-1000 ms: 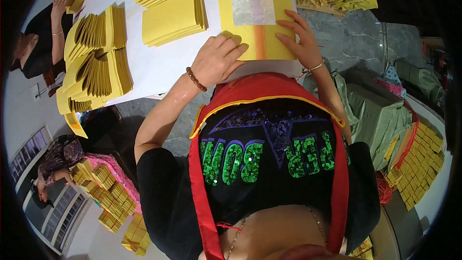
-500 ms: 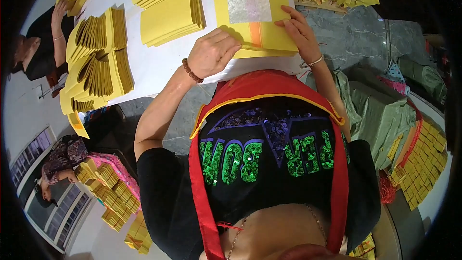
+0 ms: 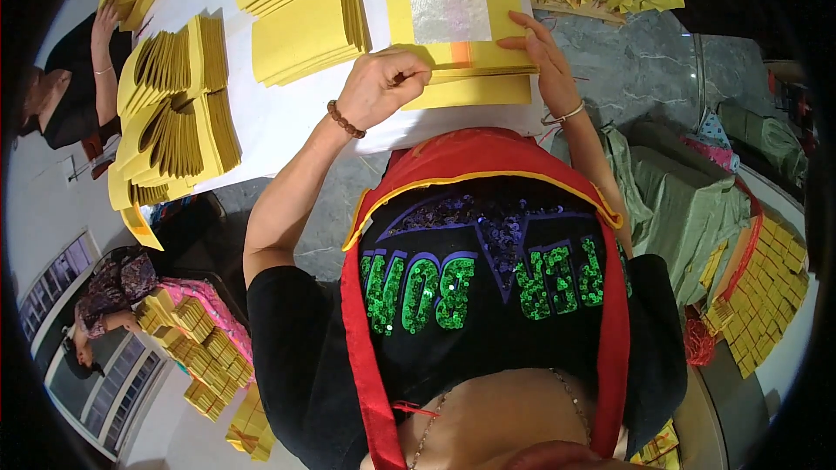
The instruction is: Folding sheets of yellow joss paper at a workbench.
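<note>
Before me on the white-covered table (image 3: 296,113) is a stack of yellow paper sheets. Its top sheet (image 3: 398,9) bears a silver foil square (image 3: 448,4) and an orange strip (image 3: 460,54). My left hand (image 3: 383,87) is closed, fingers curled, with its fingertips pinching the near left edge of the sheet. That near edge is turned up, baring a plain yellow sheet (image 3: 479,92) underneath. My right hand (image 3: 544,61) lies along the right edge, fingers stretched out and apart, touching the paper.
Folded yellow paper stacks (image 3: 305,30) lie left of the sheets. Fanned yellow bundles (image 3: 174,104) stand at the table's left edge. A person (image 3: 83,78) works beyond them. Green sacks (image 3: 679,200) and yellow packets (image 3: 771,287) are at right.
The near edge of the top sheet has moved up and away from me, uncovering more yellow paper below. My left hand has turned slightly; my right hand stays at the right edge.
</note>
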A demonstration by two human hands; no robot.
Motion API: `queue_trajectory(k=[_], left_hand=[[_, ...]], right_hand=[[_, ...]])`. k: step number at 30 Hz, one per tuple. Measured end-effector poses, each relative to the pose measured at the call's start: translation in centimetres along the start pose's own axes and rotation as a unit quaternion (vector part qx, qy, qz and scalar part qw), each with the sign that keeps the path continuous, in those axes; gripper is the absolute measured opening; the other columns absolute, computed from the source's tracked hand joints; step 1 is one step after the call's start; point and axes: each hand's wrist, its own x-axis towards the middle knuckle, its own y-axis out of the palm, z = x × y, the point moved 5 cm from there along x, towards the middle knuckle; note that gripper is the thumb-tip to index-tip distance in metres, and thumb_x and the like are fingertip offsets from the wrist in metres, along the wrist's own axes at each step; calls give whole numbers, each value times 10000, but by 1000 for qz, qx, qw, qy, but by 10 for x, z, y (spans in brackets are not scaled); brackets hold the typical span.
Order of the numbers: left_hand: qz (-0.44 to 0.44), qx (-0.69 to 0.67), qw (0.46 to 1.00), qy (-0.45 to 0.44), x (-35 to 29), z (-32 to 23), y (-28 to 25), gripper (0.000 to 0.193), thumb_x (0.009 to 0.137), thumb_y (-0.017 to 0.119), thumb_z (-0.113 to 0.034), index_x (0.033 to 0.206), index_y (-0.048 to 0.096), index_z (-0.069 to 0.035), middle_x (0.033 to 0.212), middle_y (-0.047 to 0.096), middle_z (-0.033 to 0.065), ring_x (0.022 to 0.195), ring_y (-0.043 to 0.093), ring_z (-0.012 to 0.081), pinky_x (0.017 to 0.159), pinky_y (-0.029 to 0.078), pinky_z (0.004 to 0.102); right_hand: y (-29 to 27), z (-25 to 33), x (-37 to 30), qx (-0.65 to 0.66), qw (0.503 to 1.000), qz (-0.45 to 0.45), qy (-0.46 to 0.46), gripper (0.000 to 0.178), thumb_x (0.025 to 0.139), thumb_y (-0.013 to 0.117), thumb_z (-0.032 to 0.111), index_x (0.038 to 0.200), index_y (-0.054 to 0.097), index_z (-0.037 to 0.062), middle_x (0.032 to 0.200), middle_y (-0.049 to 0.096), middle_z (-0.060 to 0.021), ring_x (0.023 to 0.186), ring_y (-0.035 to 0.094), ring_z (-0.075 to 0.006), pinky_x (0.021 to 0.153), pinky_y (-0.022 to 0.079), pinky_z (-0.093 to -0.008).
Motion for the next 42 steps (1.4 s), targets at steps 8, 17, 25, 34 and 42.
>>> queue_trajectory(k=[8, 17, 25, 34, 42], left_hand=[[39, -54, 995, -76, 5, 13, 0, 160, 834, 593, -136, 827, 632, 19, 725, 626, 5, 675, 523, 55, 629, 432, 236], [10, -111, 988, -104, 8, 21, -2, 154, 855, 587, -150, 833, 630, -3, 677, 546, -52, 649, 445, 12, 579, 377, 176], [63, -74, 988, 123, 6, -3, -24, 473, 763, 694, -249, 1187, 550, -98, 1152, 566, 78, 1071, 490, 239, 912, 383, 349], [-102, 337, 910, 217, 4, 2, -15, 385, 719, 567, -59, 1098, 617, -103, 1107, 591, 104, 998, 518, 293, 867, 421, 389], [-67, 221, 954, 192, -16, -10, -7, 310, 739, 540, -19, 1039, 616, -28, 1009, 619, 133, 947, 563, 311, 812, 465, 374]], right_hand=[[-1, -9, -2, 17, 999, 20, -20, 516, 974, 246, 357, 1097, 607, 9, 1348, 409, -123, 1204, 408, -189, 1017, 297, -318], [0, -12, -4, 75, 996, 29, -34, 298, 865, 555, 239, 1089, 626, 57, 1328, 439, -64, 1201, 409, -196, 1002, 318, -336], [-1, -16, 2, -40, 999, -2, -17, 223, 778, 671, 138, 999, 674, 111, 1312, 449, -56, 1205, 403, -225, 997, 324, -333], [-6, 21, 5, -293, 930, -45, -216, 282, 702, 699, 185, 983, 676, 182, 1294, 474, -65, 1229, 389, -267, 1005, 300, -401], [-5, 33, -4, -344, 901, 141, -223, 241, 739, 643, 218, 978, 660, 188, 1133, 597, -18, 1118, 511, -210, 939, 325, -367]])
